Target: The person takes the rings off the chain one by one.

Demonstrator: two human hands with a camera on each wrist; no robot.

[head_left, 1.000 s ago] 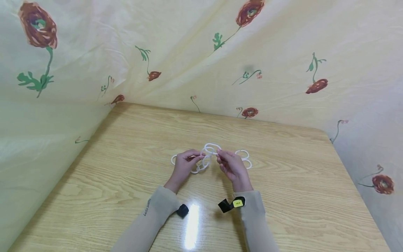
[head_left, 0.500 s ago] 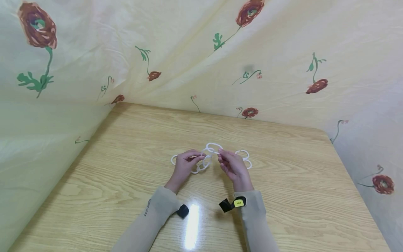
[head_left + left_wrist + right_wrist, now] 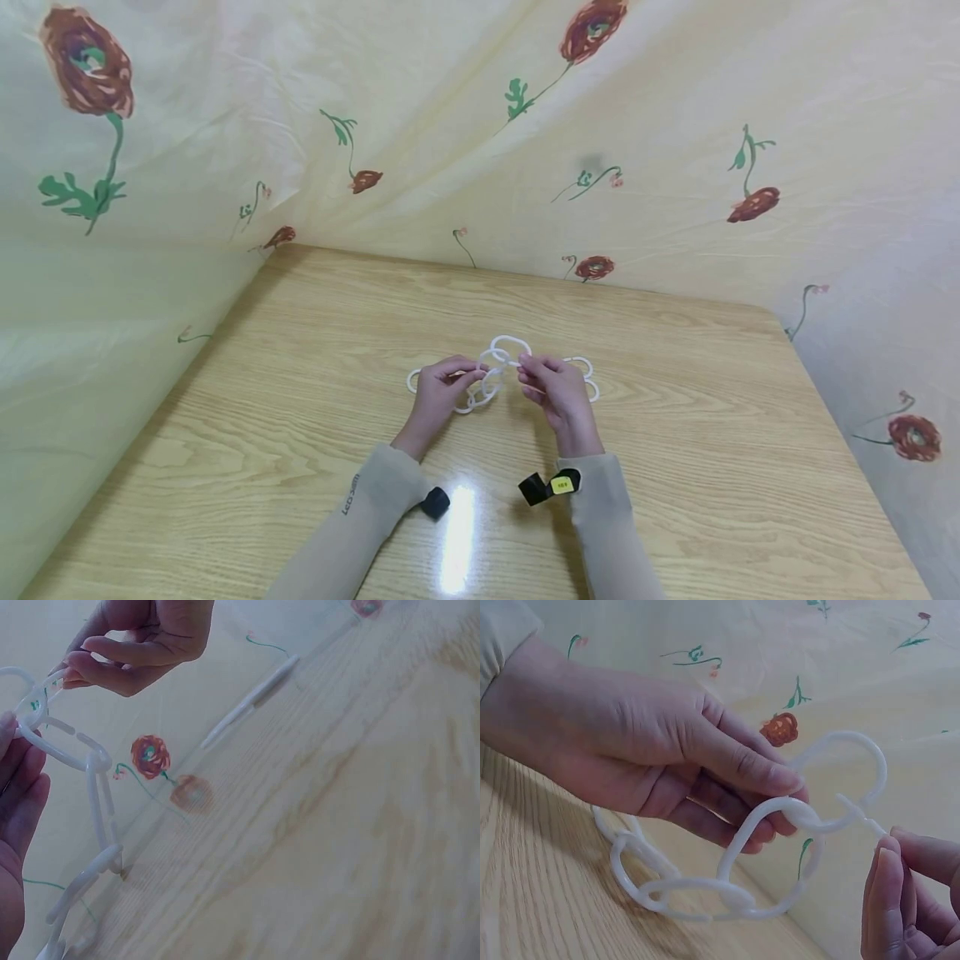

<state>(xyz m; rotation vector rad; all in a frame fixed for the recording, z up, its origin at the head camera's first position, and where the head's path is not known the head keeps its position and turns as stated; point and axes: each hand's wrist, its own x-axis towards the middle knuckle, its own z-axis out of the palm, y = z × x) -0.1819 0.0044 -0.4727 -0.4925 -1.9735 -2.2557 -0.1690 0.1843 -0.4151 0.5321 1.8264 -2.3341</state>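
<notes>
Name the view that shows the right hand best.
The right wrist view: the right hand appears large, pinching a white link. The head view shows it small; the left wrist view cuts it off at the top.

One camera high above the fingers (image 3: pixel 459 365), two close beside them.
The head view looks forward and down from well above the fingers, wide enough for the tabletop (image 3: pixel 712 467) around them and the floral cloth (image 3: pixel 450 100) beyond. The left wrist view, tilted, sits close in, the left hand (image 3: pixel 18 825) at its left edge, facing the right hand (image 3: pixel 558 396). The right wrist view, also near, faces the left fingers, right fingers in its lower right corner. Both wrist views share the pinching fingers and the white links (image 3: pixel 799 815) at their tips.
</notes>
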